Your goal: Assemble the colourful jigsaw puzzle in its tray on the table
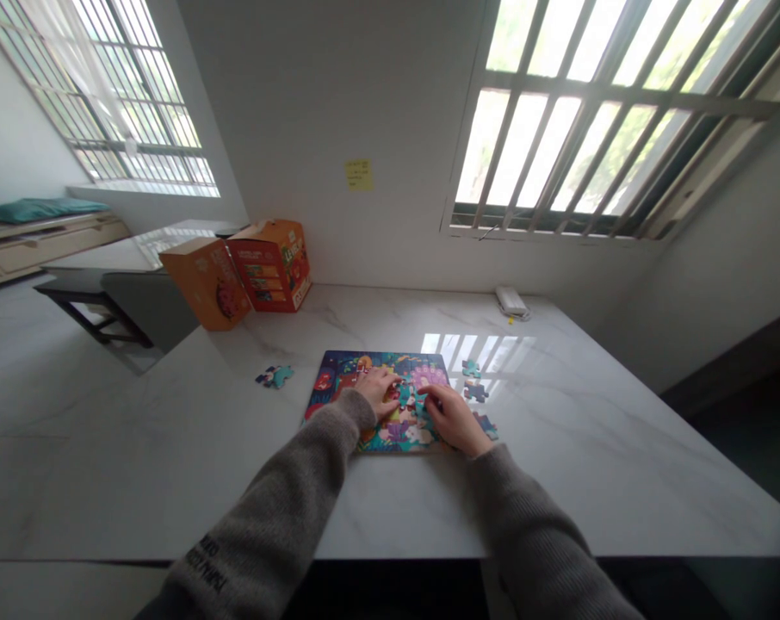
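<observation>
A colourful jigsaw puzzle (338, 379) lies on the white marbled table, mostly filled with pieces. My left hand (378, 389) rests on its middle, fingers spread and palm down. From the right, my right hand (453, 418) reaches over the puzzle, its fingers curled and the index fingertip against the teal part near the centre. Whatever is between those fingers is too small to make out. Loose puzzle pieces (475, 393) lie just right of the board, one of them close by my right wrist. More loose pieces (275, 376) sit together to its left.
Two orange boxes (270, 265) stand at the table's back left. A white device with a cord (511, 301) lies at the back right by the wall. A yellow sticky note (359, 175) hangs on the wall. The table's front edge (396, 558) runs below my forearms.
</observation>
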### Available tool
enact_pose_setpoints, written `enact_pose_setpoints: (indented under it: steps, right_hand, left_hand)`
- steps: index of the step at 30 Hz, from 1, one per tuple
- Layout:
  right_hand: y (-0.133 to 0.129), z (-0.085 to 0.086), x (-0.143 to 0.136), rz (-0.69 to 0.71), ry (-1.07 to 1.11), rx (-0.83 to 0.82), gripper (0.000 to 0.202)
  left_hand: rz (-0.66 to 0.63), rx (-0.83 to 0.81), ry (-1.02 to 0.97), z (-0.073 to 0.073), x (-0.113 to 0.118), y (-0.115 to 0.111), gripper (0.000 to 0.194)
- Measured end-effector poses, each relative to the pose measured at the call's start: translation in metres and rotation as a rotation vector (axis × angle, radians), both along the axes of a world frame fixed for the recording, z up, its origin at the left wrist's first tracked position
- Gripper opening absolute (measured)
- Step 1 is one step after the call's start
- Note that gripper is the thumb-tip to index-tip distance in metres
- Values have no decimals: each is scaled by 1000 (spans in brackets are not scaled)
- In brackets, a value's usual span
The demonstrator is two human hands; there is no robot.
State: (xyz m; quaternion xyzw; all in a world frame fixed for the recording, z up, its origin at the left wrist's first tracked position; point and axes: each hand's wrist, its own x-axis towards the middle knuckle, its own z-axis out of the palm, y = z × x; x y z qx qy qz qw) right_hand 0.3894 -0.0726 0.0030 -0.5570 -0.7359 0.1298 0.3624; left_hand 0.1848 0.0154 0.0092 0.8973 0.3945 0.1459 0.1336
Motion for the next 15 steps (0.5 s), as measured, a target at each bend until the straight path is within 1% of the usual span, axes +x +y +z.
enact_pose_setpoints:
  steps: [4, 8, 12, 13, 15]
  right_hand:
    - [0, -2, 0, 8, 2, 4, 26]
    - [-1, 1, 0, 11, -6, 6, 26]
    - [-2, 4, -1, 11, -13, 9, 25]
    - [-2, 4, -1, 10, -12, 10, 25]
    - [-1, 4, -1, 8, -11, 10, 25]
  left_hand:
    - [-1, 12, 31, 0, 0, 1, 43]
    - [9, -15, 16, 0, -1, 2, 40]
    - [15, -22, -68, 0, -2, 4, 43]
    - [13, -30, -103, 0, -2, 4, 41]
    - [2, -99, -190, -1, -2, 5, 33]
